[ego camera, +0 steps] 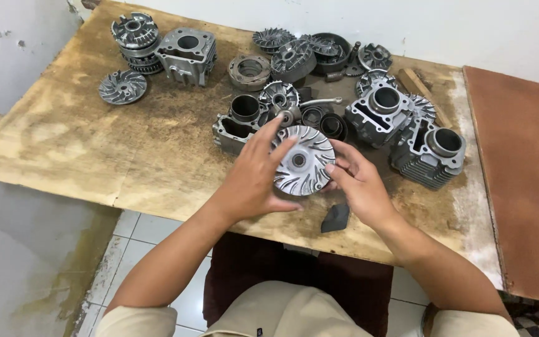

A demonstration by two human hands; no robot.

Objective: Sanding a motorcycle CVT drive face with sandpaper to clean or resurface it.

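A worn, stained wooden board (113, 150) serves as the work surface, its near edge overhanging a tiled floor (157, 243). At its far left stand a stacked round clutch assembly (136, 34) and a grey cylinder block (187, 55), with a finned pulley disc (123, 86) lying just in front. Further right sits a crowded cluster: a ring-shaped part (249, 72), more finned discs (291, 57), three cylinder blocks (428, 150) and a wooden stick (422, 90). A small dark wedge (335, 218) lies near the front edge
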